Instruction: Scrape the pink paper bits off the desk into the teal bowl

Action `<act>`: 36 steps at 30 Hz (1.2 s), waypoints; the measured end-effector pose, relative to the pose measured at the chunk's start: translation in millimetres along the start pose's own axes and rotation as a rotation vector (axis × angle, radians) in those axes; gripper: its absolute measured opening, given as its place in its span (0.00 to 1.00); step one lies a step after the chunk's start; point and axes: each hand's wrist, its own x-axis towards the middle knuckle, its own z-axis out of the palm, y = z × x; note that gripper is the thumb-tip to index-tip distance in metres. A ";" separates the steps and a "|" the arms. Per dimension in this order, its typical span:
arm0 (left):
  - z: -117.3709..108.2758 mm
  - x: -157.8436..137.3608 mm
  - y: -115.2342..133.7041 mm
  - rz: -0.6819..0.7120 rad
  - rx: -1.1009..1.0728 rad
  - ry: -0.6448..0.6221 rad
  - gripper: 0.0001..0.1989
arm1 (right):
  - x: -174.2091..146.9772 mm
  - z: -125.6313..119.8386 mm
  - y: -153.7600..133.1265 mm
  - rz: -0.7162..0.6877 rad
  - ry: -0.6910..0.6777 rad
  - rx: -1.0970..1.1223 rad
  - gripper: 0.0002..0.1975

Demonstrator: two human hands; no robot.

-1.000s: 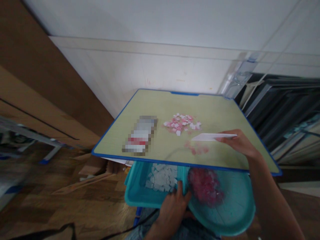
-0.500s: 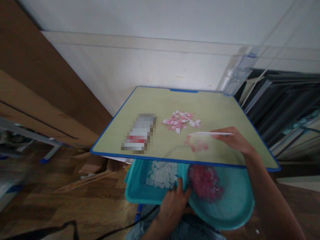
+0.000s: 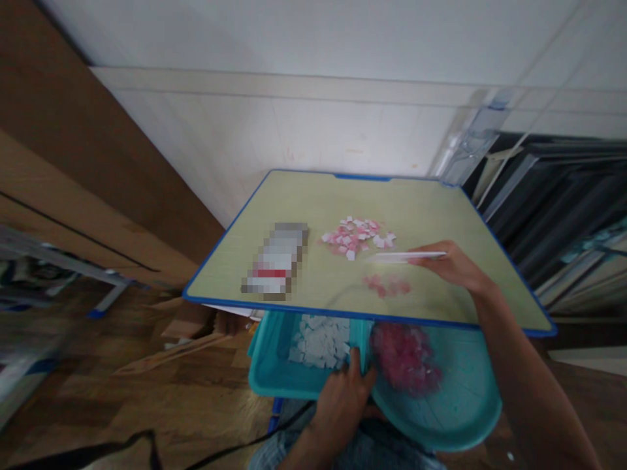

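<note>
My right hand (image 3: 443, 261), over the right half of the yellow-green board (image 3: 294, 196), is closed around a slim white tool (image 3: 406, 256) that looks like tweezers. The tool's far end points left and is blurred. Beyond its tip lies a cluster of small pink and white squares (image 3: 357, 236). Some loose pink bits (image 3: 389, 285) lie nearer the front edge. Below the board, my left hand (image 3: 345, 388) grips the meeting rims of a teal tray (image 3: 267, 385) and a round teal basin (image 3: 460, 437). White squares (image 3: 321, 341) fill part of the tray; pink pieces (image 3: 406, 359) are heaped in the basin.
A blurred-out phone-shaped object (image 3: 277, 261) lies on the board's left side. Behind stands a white wall (image 3: 269, 130), with brown cardboard (image 3: 98, 156) at left and dark stacked panels (image 3: 563, 183) at right. A black cord (image 3: 235, 449) crosses near my lap.
My right hand and the white tool have risen slightly away from the loose pink bits, toward the cluster. My left hand stays at the rims. The whole view has shifted a little.
</note>
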 end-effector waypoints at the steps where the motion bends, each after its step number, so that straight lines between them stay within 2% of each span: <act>1: 0.3 0.2 -0.1 0.001 0.000 0.005 0.30 | -4.9 -3.6 0.1 0.002 -0.023 0.000 0.20; 4: 2.4 0.9 -0.5 0.020 0.012 0.024 0.30 | -15.8 -14.2 0.1 0.015 -0.081 -0.018 0.19; 7: 3.7 0.9 -0.5 0.017 0.028 0.033 0.30 | -13.3 -16.5 0.6 0.032 -0.011 -0.033 0.18; 9: 3.2 0.6 -0.3 0.004 0.027 0.026 0.30 | -5.4 -12.6 1.3 0.060 0.082 -0.018 0.18; 11: 2.0 0.4 -0.1 -0.005 0.014 0.008 0.30 | 3.3 -6.7 2.0 0.075 0.121 0.007 0.18; 18: 3.1 1.5 -1.4 0.009 0.001 0.012 0.32 | 15.9 6.1 5.8 0.045 0.096 0.049 0.19; 24: 5.5 0.5 -1.8 0.031 0.034 0.039 0.30 | 15.4 1.2 7.9 0.017 0.002 0.086 0.21; 31: 5.4 0.8 -1.1 0.034 0.053 0.055 0.30 | -9.7 -16.8 10.3 0.013 -0.206 0.119 0.17; 36: 3.2 0.4 -1.2 0.042 0.056 0.037 0.31 | -4.4 -11.3 9.9 0.058 -0.004 0.030 0.21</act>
